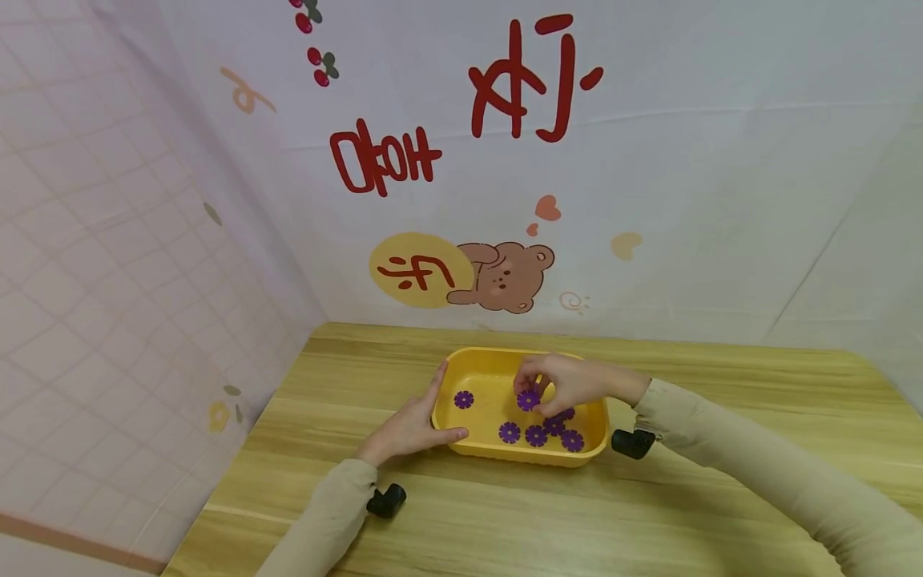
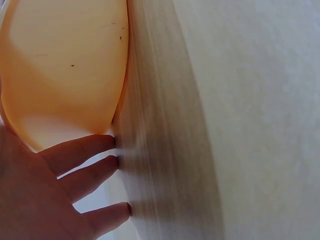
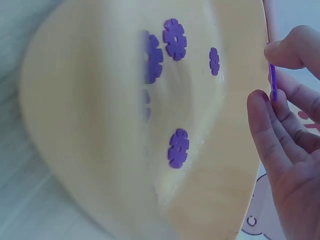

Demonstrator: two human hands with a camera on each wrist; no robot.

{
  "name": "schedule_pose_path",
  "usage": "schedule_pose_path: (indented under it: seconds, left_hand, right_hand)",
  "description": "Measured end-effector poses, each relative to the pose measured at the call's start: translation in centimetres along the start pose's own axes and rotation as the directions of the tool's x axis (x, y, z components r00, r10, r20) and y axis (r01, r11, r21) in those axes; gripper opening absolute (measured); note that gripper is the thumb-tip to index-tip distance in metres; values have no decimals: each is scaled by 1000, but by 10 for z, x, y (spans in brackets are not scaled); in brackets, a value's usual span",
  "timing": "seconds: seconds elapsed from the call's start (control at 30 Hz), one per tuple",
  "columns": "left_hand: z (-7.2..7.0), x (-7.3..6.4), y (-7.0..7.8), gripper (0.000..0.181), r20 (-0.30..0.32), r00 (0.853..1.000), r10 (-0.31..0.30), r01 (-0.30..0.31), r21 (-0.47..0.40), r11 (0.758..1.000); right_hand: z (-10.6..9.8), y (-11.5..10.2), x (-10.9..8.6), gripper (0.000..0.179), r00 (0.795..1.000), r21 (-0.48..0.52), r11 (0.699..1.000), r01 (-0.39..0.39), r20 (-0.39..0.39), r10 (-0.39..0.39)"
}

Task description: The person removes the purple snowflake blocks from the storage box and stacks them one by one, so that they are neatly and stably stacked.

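Before a printed backdrop [image 1: 692, 208], the left hand [image 1: 409, 429], fingers spread, rests against the yellow tray [image 1: 505, 457] on the wooden table [image 1: 317, 401]. Past a lone purple disc [image 1: 464, 400] inside, the right hand [image 1: 570, 380] pinches a notched disc [image 1: 529, 401] over the tray, partly hiding the clustered discs [image 1: 536, 436] at right.

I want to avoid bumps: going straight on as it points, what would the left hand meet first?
The yellow tray: its left end seems right against the left hand. Beyond that end, the lone purple piece lies roughly in line, though depth is hard to judge.
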State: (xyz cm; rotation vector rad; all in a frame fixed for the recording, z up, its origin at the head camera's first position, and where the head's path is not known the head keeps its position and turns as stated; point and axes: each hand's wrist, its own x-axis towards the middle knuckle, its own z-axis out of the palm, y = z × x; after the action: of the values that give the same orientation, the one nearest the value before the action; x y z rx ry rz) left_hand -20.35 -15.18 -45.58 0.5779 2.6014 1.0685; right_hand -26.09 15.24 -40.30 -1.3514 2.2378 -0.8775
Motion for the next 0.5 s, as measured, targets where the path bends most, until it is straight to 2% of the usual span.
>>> schedule_pose_path:
  seconds: [0.27,0.5]
  left_hand:
    - [-1,0,0,115,4,1000,18,-18,3,1000]
    - [0,0,-1,114,4,1000,4,-4,-7,1000]
  right_hand:
    - [5,10,-17,31,998,31,999,6,-57,-4]
    - [11,23,-27,31,993,75,997,26,-117,-17]
